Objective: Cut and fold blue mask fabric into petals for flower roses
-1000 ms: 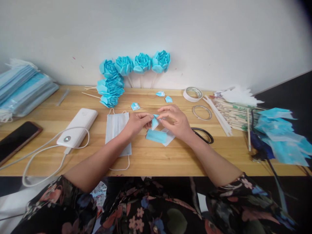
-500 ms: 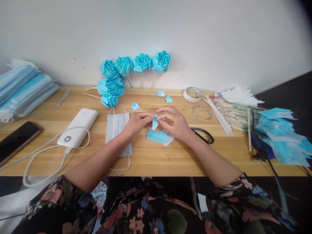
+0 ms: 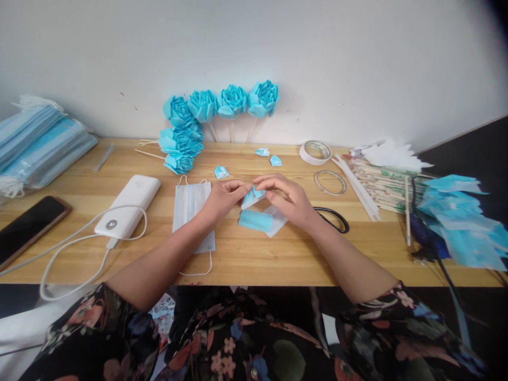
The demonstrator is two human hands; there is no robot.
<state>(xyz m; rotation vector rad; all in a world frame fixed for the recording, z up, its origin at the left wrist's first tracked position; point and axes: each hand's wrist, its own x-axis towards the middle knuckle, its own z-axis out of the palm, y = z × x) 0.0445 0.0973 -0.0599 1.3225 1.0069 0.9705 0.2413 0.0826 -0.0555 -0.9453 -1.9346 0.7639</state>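
Observation:
Between my two hands is a small folded blue piece of mask fabric (image 3: 254, 196). My left hand (image 3: 229, 198) pinches its left side with thumb and fingertips. On the other side, my right hand (image 3: 288, 200) has its thumb and fingers closed on the piece's right edge. Just below lies a flat blue fabric rectangle (image 3: 255, 220), overlapping a white fabric sheet (image 3: 277, 223) partly under my right hand. A face mask (image 3: 190, 211) rests beside my left forearm. Farther back are a folded petal piece (image 3: 221, 172) and two more (image 3: 262, 152), (image 3: 275, 160).
Blue fabric flowers (image 3: 233, 100) on sticks lean against the wall. To the left are packed masks (image 3: 43, 143), a phone (image 3: 32, 230) and a cabled power bank (image 3: 129, 206). To the right are tape (image 3: 315, 152), scissors (image 3: 333, 219), bundled sticks (image 3: 381, 185) and blue fabric scraps (image 3: 464, 222).
The blue piece between my fingers has spread out wider and now shows a longer lower edge. My right hand's fingers have come down onto its right side.

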